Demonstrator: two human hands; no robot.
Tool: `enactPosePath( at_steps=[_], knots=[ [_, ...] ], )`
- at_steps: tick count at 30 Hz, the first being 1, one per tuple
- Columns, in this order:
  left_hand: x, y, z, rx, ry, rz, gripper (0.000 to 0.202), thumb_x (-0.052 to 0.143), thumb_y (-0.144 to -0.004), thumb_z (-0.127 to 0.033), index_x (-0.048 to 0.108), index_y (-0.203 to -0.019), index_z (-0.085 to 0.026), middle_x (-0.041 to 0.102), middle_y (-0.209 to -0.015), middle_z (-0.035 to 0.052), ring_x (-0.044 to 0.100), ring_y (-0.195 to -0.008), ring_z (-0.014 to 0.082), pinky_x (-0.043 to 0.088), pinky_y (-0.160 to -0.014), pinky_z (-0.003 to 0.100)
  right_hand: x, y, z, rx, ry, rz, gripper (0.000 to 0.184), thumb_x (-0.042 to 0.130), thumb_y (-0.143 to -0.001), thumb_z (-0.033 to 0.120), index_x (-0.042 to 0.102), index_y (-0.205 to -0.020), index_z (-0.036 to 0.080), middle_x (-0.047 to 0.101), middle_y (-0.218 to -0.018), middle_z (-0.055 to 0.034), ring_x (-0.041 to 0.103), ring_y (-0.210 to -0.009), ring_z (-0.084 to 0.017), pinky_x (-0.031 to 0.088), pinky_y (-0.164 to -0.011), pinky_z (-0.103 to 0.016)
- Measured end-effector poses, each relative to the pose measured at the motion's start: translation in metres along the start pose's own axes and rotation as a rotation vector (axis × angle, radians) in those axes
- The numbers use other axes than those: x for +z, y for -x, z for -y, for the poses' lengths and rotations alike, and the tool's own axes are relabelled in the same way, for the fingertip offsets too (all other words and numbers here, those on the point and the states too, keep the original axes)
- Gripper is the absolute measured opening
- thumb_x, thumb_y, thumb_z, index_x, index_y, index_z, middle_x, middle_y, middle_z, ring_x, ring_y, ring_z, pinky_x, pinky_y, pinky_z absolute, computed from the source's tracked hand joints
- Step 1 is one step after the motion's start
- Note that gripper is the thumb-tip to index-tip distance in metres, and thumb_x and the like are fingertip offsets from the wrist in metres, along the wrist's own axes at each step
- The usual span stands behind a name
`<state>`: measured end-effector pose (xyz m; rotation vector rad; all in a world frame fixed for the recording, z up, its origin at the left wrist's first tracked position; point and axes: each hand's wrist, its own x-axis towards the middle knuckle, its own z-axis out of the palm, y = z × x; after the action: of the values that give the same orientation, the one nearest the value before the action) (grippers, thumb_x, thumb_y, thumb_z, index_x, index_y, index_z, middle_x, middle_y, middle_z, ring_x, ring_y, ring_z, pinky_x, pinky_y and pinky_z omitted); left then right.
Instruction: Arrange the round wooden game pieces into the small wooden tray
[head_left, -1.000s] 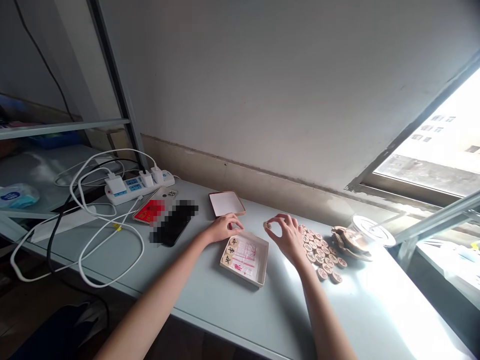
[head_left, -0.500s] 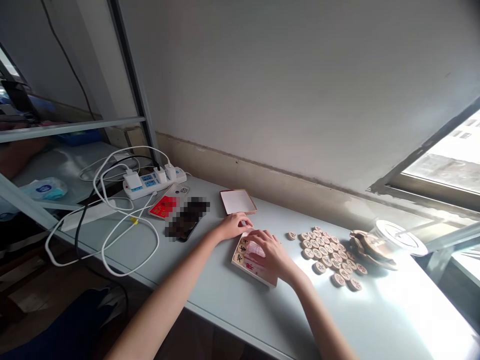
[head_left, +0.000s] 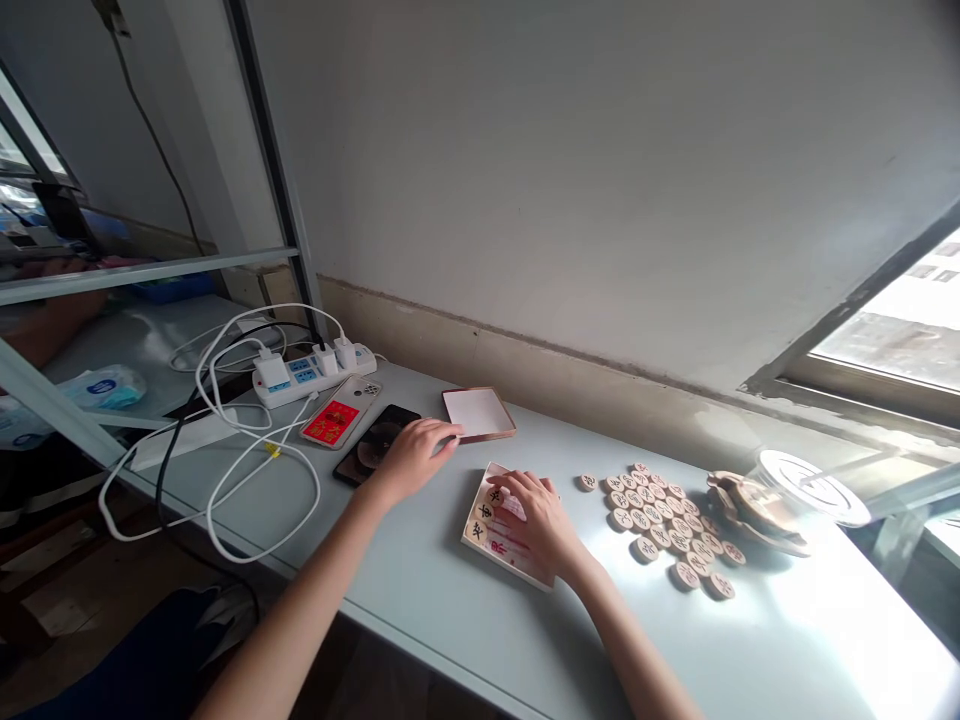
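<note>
A shallow white box [head_left: 495, 552] lies on the desk with a row of round wooden Chinese chess pieces [head_left: 484, 511] along its left side. My right hand [head_left: 536, 510] is over the box, palm down with fingers apart and bent; it hides part of the inside, so contact with a piece cannot be told. Between a dark phone [head_left: 367, 450] and the shallow box lid [head_left: 480, 412], my left hand [head_left: 416, 455] hovers with fingers extended, thumb apart, nothing seen in it. Many loose Chinese chess pieces [head_left: 664, 515] are spread right of the box, and one piece [head_left: 587, 482] sits apart.
A power strip [head_left: 315, 375] with white cables [head_left: 255, 490] and a phone in a red-marked case [head_left: 337, 418] are at the left. A lidded clear cup [head_left: 810, 488] lies tilted on a brownish holder [head_left: 750, 512] at the right. Another person's arm [head_left: 60, 315] shows beyond the metal frame.
My left hand has left the box's far edge and moved left, beside the phone and lid. My right hand stays over the box. The view has shifted slightly.
</note>
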<state>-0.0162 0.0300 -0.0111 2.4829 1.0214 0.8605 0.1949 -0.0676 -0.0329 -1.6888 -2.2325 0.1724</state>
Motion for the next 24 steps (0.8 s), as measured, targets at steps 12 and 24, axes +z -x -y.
enactPosePath(
  at_steps=[12,24],
  knots=[
    [-0.059,0.062,0.075,-0.178,-0.137,0.165,0.048,0.035,-0.091,-0.05,0.043,-0.132,-0.027,0.058,-0.127,0.0021,0.041,-0.13,0.0217,-0.001,-0.114,0.053,0.001,0.001,-0.004,-0.061,-0.006,-0.159,0.027,0.045,-0.092,0.026,0.047,-0.119,0.026,0.062,-0.102,-0.0042,0.056,-0.09,-0.018,0.034,-0.082,-0.033],
    [-0.068,0.058,0.072,-0.167,-0.195,0.034,0.047,0.035,-0.09,-0.054,0.047,-0.127,-0.028,0.052,-0.134,0.0022,0.037,-0.132,0.0225,-0.001,-0.114,0.05,-0.036,0.015,-0.062,0.18,0.191,-0.207,0.019,0.043,-0.09,0.032,0.053,-0.104,0.025,0.063,-0.098,-0.0025,0.054,-0.092,-0.019,0.033,-0.076,-0.032]
  ],
)
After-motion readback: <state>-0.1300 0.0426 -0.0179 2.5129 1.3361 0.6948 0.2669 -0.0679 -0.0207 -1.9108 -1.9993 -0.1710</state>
